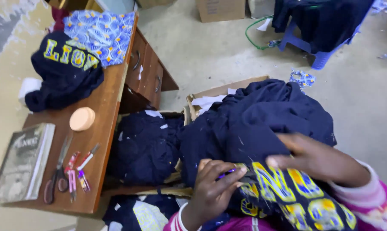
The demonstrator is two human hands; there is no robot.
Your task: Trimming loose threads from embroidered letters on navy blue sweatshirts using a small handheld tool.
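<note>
A dark navy garment (262,124) with big yellow and blue appliqué letters (296,192) lies across my lap. My left hand (212,190) rests on its lettered part, fingers curled around a small purple object (226,173) that is mostly hidden. My right hand (319,158) lies flat on the fabric just above the letters, fingers spread toward the left. Both wrists wear pink and white striped sleeves.
A wooden desk (110,107) at left carries another navy lettered garment (65,72), blue patterned cloth (101,32), a round peach disc (82,118), a book (24,162), scissors (56,175) and pens (80,167). A cardboard box (219,90) holds more navy cloth (146,145). A blue stool (313,47) stands far right.
</note>
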